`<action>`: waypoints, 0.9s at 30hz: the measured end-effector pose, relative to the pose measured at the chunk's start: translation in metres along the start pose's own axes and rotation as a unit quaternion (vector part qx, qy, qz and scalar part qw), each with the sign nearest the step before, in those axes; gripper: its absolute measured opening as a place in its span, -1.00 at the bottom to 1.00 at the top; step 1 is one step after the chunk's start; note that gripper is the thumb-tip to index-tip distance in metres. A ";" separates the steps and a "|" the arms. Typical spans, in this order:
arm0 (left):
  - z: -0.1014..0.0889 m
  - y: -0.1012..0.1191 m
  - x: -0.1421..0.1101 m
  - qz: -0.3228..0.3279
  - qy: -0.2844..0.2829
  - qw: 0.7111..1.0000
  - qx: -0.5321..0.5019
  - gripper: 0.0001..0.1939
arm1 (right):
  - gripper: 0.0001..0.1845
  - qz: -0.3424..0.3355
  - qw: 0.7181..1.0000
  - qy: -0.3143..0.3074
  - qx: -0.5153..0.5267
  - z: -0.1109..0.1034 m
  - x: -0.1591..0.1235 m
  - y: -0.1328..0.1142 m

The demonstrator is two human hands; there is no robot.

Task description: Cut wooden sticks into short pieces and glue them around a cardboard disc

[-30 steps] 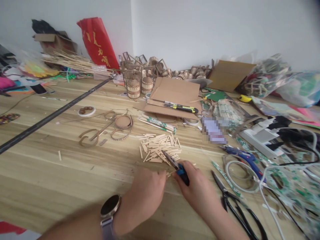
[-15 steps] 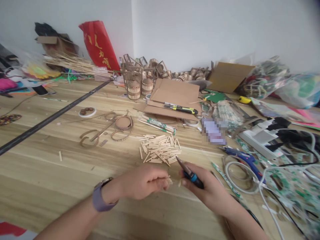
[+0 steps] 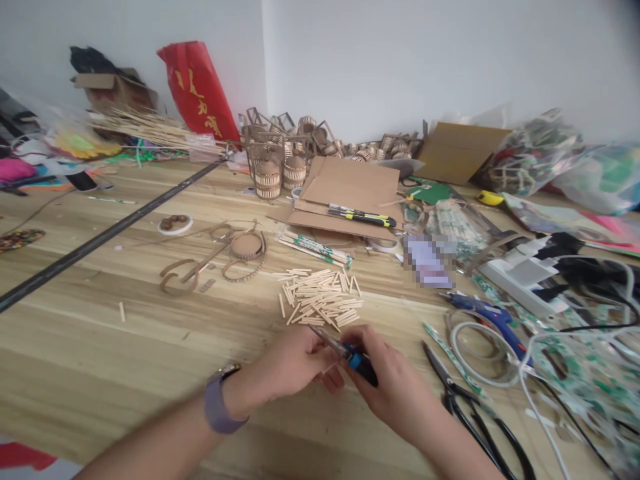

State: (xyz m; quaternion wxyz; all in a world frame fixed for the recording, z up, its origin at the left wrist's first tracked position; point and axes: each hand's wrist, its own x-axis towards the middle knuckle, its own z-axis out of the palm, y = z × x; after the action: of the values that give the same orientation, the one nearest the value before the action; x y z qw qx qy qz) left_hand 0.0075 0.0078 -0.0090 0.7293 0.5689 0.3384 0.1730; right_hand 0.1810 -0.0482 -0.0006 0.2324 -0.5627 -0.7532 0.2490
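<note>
My right hand (image 3: 387,377) is closed around pliers (image 3: 354,357) with a black and blue handle, their metal jaws pointing up and left across my left fingers. Close against it, my left hand (image 3: 295,360) is pinched shut. Pale wooden stick ends showed at its fingertips a moment ago; now they are hidden between the two hands. Just beyond both hands lies a loose pile of short wooden sticks (image 3: 323,299). Behind the pile are longer sticks in green-and-white wrappers (image 3: 315,249).
Black-handled scissors (image 3: 463,393) lie beside my right forearm, near tape rolls (image 3: 483,353) and a blue glue gun (image 3: 487,317). A power strip (image 3: 525,283) with cables stands right. Cardboard sheets (image 3: 350,187) bear utility knives (image 3: 363,216). Small woven lanterns (image 3: 268,179) stand behind; a dark bar (image 3: 115,230) crosses the left.
My hands have come together, the left moving right and the right moving left. The pliers' jaws now cross my left fingers. The scissors beside my right forearm show more fully.
</note>
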 end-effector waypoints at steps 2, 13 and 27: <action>0.000 -0.002 0.000 -0.012 -0.012 1.000 -0.025 -0.54 | -0.74 -0.006 1.000 0.007 0.008 0.000 0.000 0.001; -0.004 0.009 -0.002 -0.049 -0.010 0.993 -0.111 -0.48 | -0.65 -0.048 0.986 0.159 0.012 0.001 0.005 0.001; 0.015 0.003 0.001 0.044 0.083 0.978 -0.184 -0.71 | -0.38 -0.040 0.975 0.214 -0.047 0.028 0.006 -0.008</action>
State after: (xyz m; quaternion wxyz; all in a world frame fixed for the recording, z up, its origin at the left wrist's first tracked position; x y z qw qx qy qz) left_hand 0.0195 -0.0012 -0.0042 0.7825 0.4232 0.3348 0.3106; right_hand 0.1560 -0.0477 -0.0161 0.3716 -0.5825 -0.7188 0.0772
